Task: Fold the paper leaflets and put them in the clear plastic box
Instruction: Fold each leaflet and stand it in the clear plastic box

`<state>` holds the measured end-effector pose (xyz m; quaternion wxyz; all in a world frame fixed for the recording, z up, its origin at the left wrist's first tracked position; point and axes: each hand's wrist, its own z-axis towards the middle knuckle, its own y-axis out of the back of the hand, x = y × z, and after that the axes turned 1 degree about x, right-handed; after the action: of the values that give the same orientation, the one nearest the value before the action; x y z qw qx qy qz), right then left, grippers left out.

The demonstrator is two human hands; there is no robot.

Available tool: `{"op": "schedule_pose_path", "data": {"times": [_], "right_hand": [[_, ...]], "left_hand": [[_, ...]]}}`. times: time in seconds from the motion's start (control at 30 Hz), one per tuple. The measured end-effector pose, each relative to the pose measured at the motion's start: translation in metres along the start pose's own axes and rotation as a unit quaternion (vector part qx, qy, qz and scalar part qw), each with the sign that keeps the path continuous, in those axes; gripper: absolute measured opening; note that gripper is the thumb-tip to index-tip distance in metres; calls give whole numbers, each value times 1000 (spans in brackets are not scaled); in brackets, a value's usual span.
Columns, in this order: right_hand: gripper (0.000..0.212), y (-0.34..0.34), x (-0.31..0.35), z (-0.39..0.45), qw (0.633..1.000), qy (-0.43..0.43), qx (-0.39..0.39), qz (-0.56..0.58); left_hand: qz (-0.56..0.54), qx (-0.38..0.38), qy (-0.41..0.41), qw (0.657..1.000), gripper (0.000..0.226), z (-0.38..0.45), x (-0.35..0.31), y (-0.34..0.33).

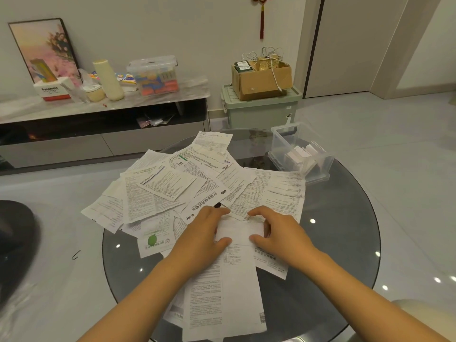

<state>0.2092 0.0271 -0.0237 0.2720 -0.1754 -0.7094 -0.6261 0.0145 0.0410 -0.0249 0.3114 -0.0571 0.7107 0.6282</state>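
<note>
Both hands work one folded leaflet (pixel 240 230) near the front of the round glass worktop (pixel 345 243). Left hand (pixel 204 230) has thumb & fingers curled on the leaflet's left edge, right hand (pixel 276 230) does the same on the right edge, pinching/pressing the fold flat. It lies on top of a long unfolded sheet (pixel 229 292), w/ the loose pile of leaflets (pixel 172 183) spread just beyond & to the left. Clear plastic box (pixel 301 151) sits at the far right of the worktop, open, a few folded papers already inside. Risks, as I judge: fold springs open once let go; hands catch the sheet underneath too & drag it along; sleek glass lets the pile slide off the edge when reaching across to the box.
</note>
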Motion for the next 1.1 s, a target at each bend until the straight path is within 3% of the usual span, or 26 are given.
{"op": "schedule_pose_path", "data": {"times": [0.13, 0.3, 0.43, 0.6, 0.73, 0.87, 0.97, 1.1], "right_hand": [[40, 2, 4, -2, 1000, -11, 2, -13], [20, 7, 3, -3, 998, -47, 4, 38], [17, 14, 3, -9, 983, -98, 51, 150], [17, 26, 5, -21, 948, -127, 137, 258], [19, 30, 9, -22, 926, -126, 164, 317], [19, 28, 11, -20, 936, -111, 122, 310], [26, 24, 10, -16, 957, -78, 55, 273], [32, 16, 9, -11, 978, -42, 33, 201]], "left_hand": [[12, -30, 5, 999, 51, 1, -1, -4], [80, -34, -47, 995, 16, -1, -11, -3], [73, -6, -78, 994, 29, -5, -15, -7], [118, 37, -109, 986, 63, -10, -17, -7], [134, 27, -121, 983, 51, -12, -17, -10], [96, -16, -133, 986, 26, -11, -19, -11], [48, -26, -94, 994, 21, -8, -19, -9], [-25, -26, -37, 999, 9, -3, -17, -8]]}}
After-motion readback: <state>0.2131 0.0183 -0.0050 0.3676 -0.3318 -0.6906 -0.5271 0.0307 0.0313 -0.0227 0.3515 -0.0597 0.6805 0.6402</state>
